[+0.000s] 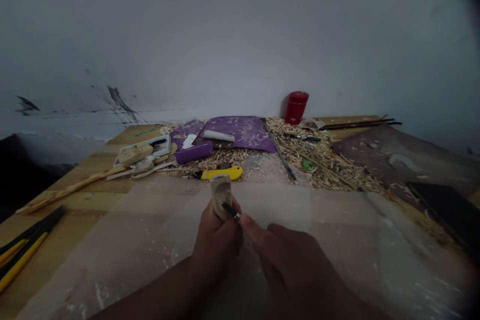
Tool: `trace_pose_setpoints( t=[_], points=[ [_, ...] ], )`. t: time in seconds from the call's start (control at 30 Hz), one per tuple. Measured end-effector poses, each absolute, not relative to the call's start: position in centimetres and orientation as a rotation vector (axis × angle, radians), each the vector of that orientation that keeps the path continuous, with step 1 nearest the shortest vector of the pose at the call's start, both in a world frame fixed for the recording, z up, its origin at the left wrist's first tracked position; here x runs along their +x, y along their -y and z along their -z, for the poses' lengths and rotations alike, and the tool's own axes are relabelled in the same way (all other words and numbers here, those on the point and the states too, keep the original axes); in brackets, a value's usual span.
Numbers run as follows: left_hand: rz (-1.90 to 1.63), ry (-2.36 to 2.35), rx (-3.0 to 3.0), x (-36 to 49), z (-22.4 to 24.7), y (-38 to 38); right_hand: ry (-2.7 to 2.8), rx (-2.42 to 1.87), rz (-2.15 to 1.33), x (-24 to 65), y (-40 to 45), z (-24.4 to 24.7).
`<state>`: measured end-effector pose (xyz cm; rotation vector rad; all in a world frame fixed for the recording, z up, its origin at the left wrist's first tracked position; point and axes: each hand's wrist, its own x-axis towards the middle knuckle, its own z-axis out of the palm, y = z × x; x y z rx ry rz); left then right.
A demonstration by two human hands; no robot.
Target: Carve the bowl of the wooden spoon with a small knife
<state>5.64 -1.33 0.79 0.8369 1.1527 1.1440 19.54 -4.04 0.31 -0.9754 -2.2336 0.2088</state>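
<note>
A pale wooden piece with a hollowed, shaded upper face stands upright at the middle of the view. My left hand is closed around its lower part. From the right, my right hand grips a small tool with a dark tip, its index finger stretched along it. The tip touches or lies just over the wood's face; which one cannot be told. Most of the tool's handle is hidden by my right hand. Just behind the wood lies a yellow utility knife.
Wood shavings cover the table's back, around a purple sheet, a purple roll and a red canister. Left are a white tray, a long stick and yellow-black pliers or cutters. A dark flat object lies right.
</note>
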Motion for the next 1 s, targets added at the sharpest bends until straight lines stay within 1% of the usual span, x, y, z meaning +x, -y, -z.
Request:
trace_pose_setpoints(
  t=[0.1,0.27,0.33,0.53,0.67,0.73,0.83,1.0],
  points=[
    [-1.147,-1.132,0.827,6.2,-0.8,1.7,2.18,-0.998,-0.22,19.1,3.7,-0.7],
    [-1.146,-1.193,0.822,6.1,-0.3,1.1,2.079,-1.076,-0.584,19.2,3.2,-1.8],
    [-1.15,-1.167,0.835,5.5,-0.2,0.5,2.067,-1.07,-0.679,19.6,3.2,-1.9],
    [-1.153,-0.964,0.842,4.1,-0.3,-0.3,2.037,-1.109,-0.7,20.8,3.1,-1.3],
    [-1.124,-0.923,0.836,4.2,-0.6,-0.4,1.99,-1.123,-0.733,20.9,2.8,-1.0],
    [-1.083,-0.95,0.846,4.4,-0.4,-0.7,1.906,-1.154,-0.816,20.9,2.3,-0.7],
    [-1.046,-1.032,0.881,4.4,0.4,-1.7,1.628,-1.235,-1.003,21.0,1.0,0.1],
    [-1.213,-1.138,0.939,3.4,1.7,-3.7,1.39,-1.273,-1.062,21.6,-1.3,1.8]
  ],
)
